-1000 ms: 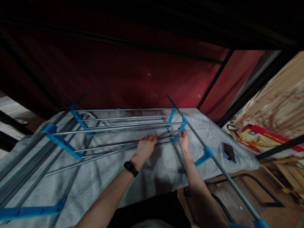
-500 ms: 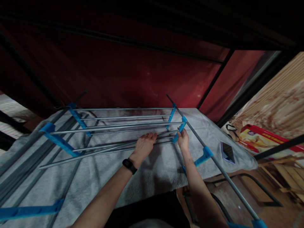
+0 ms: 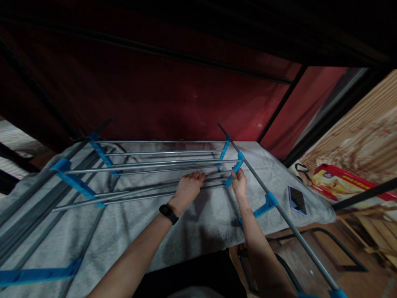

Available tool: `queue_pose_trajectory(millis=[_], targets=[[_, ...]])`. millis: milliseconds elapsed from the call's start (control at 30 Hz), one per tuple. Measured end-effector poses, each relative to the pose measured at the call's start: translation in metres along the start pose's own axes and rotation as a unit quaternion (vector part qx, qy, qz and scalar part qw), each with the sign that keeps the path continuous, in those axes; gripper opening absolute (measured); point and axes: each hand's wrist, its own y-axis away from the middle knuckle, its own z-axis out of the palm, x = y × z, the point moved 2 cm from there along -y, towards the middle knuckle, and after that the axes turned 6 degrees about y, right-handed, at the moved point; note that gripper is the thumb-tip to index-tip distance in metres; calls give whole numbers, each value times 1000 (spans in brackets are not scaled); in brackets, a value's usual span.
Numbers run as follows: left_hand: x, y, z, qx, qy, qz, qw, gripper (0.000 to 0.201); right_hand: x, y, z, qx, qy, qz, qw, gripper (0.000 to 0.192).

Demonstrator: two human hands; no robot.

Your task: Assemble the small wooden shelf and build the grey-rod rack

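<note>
A: How many pieces do you count on the grey blanket (image 3: 198, 231)?

B: One drying rack frame (image 3: 161, 165) with about eight thin metal rods (image 3: 145, 154) running across it, and roughly six blue plastic brackets (image 3: 74, 184) in view. One phone (image 3: 297, 199) lies by the blanket's right edge.

A: And the hands?

B: Two. The left hand (image 3: 187, 189) is curled over a rod (image 3: 130, 194) near the middle of the blanket, fingers wrapped on it, a black watch (image 3: 168, 213) on that wrist. The right hand (image 3: 239, 183) is closed around the blue connector (image 3: 230, 179) at the frame's right side rail (image 3: 279, 211).

A: How does the rack look?

B: Grey steel tubes, bright blue joints, lying flat across the blanket's far half, the side rail jutting past the near right corner.
</note>
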Motion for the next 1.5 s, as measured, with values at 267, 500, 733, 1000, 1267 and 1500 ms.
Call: queue_pose_trajectory(millis=[267,500,733,1000,1267,1500], targets=[[-6,-10,-11,-22,5,9,1000,38,6,-1,2,-1,-11,-5,1000,39],[-11,-16,-17,-46,17,5,999,34,9,-1,2,0,-1,-9,1000,38],[-15,-22,-14,-60,29,1,998,37,6,0,1,5,8,-14,1000,37],[-21,-28,-13,-76,64,-9,995,36,4,1,1,5,5,-12,1000,39],[-21,-34,-15,-96,58,-27,993,37,2,2,1,9,16,-18,1000,39],[-17,-35,-23,-108,56,-34,992,35,-2,3,-1,14,34,-12,999,38]])
